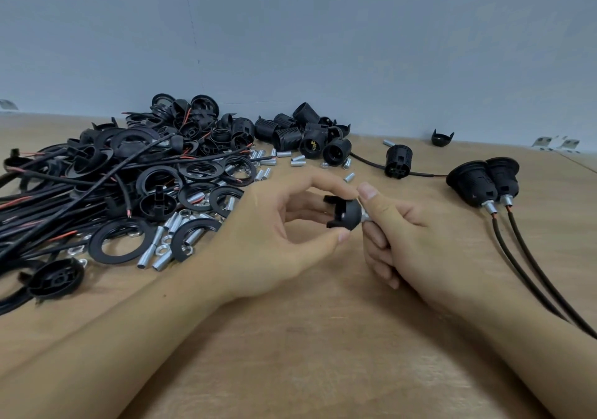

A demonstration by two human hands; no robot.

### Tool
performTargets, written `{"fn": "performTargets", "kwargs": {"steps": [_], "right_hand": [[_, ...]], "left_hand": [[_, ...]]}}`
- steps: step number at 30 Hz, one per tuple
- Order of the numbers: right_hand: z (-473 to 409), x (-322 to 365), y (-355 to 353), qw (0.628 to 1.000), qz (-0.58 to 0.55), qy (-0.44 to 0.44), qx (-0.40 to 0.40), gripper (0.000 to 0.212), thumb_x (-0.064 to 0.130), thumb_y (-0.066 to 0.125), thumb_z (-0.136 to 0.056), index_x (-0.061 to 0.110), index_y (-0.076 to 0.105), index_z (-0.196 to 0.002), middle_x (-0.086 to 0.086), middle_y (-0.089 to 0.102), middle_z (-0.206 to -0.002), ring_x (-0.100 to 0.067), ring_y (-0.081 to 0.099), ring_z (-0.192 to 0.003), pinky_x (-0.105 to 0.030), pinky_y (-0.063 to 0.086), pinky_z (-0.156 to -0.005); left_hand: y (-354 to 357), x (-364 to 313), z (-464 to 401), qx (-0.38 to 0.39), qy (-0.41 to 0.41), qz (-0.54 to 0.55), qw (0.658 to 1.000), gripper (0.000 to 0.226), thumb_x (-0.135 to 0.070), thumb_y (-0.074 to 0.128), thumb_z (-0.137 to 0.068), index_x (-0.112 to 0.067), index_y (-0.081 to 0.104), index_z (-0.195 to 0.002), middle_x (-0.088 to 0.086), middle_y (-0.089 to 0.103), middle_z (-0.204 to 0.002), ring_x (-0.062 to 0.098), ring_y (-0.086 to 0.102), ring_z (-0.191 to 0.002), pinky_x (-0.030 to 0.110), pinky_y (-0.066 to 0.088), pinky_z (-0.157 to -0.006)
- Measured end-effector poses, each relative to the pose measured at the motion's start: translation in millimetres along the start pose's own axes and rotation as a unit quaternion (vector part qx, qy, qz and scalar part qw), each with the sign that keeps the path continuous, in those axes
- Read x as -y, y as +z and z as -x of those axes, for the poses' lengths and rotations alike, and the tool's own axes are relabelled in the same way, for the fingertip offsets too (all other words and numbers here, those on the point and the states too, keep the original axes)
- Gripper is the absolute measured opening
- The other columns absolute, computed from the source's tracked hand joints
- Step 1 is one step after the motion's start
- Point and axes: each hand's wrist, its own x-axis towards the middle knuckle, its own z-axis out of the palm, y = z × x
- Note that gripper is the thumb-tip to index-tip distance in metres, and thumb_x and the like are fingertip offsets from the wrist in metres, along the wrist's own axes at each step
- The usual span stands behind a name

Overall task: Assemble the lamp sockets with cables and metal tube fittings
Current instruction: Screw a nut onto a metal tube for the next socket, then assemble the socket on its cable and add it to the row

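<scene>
Threading a metal tube fitting into the domed end of a black socket cap, held in the air just above the bench, centre of view. Left hand pinches the cap between thumb and fingertips, open clawed side facing left. Right hand is curled around the fitting, thumb on top; only a short silver stub shows, the rest is hidden in the fist.

Judgement: keep fitting square to the cap hole, turn one part only, steady the other; cross-threading is the likely fault.

No containers in view; parts lie loose on the bench. Left: tangle of black cables with red wire ends, flat black rings, loose silver tubes and nuts. Behind: cluster of threaded socket bodies. Far right: two finished sockets lying side by side, touching, cables trailing toward the near edge. One wired socket lies alone between.
</scene>
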Motion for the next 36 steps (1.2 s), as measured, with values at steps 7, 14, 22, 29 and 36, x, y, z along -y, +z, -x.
{"fn": "performTargets", "kwargs": {"steps": [7,14,22,29,36], "right_hand": [[0.1,3.4,-2.1,0.999,-0.034,-0.006,0.019,0.037,0.053,0.051,-0.088,0.024,0.06,-0.068,-0.001,0.05,-0.059,-0.02,0.048,-0.049,-0.025,0.036,-0.036],[0.9,5.4,-1.9,0.999,-0.05,0.006,-0.016,0.047,0.054,0.051,-0.093,0.02,0.052,-0.06,-0.003,0.045,-0.053,-0.018,0.044,-0.046,-0.026,0.034,-0.035],[2.6,7.2,-0.7,0.998,-0.051,0.026,-0.027,0.043,0.049,0.049,-0.084,0.01,0.057,-0.069,-0.007,0.05,-0.057,-0.017,0.044,-0.045,-0.026,0.033,-0.035],[1.7,6.4,-2.0,0.998,-0.056,0.017,-0.031,0.042,0.05,0.051,-0.081,0.012,0.058,-0.067,-0.007,0.05,-0.057,-0.017,0.044,-0.046,-0.027,0.032,-0.037],[-1.1,2.7,-9.7,0.99,-0.125,-0.011,-0.058,0.035,0.041,0.051,-0.091,0.019,0.061,-0.066,-0.005,0.053,-0.061,-0.017,0.045,-0.048,-0.025,0.031,-0.038]], "left_hand": [[-1.8,4.2,-1.9,-0.038,0.009,0.017,0.999,0.05,-0.003,0.075,-0.075,-0.024,0.056,-0.115,0.0,0.067,-0.112,0.022,0.071,-0.098,0.03,0.054,-0.087],[-11.6,-1.4,-2.6,-0.007,0.063,-0.234,0.97,0.052,-0.031,0.069,-0.089,-0.024,0.048,-0.136,-0.008,0.063,-0.117,0.008,0.059,-0.112,0.023,0.047,-0.094],[-93.7,1.5,-2.7,-0.242,-0.364,-0.632,0.64,0.052,-0.016,0.063,-0.081,0.001,0.045,-0.127,0.031,0.044,-0.133,0.049,0.039,-0.124,0.056,0.031,-0.101],[-112.0,0.0,-5.0,-0.322,-0.242,-0.591,0.698,0.024,-0.009,0.058,-0.092,-0.015,0.07,-0.111,0.018,0.067,-0.102,0.042,0.059,-0.098,0.045,0.045,-0.083],[-57.9,-4.5,-7.2,-0.225,0.205,-0.509,0.805,0.021,0.004,0.058,-0.092,-0.001,0.073,-0.105,0.017,0.067,-0.095,0.038,0.062,-0.085,0.052,0.049,-0.073]]}}
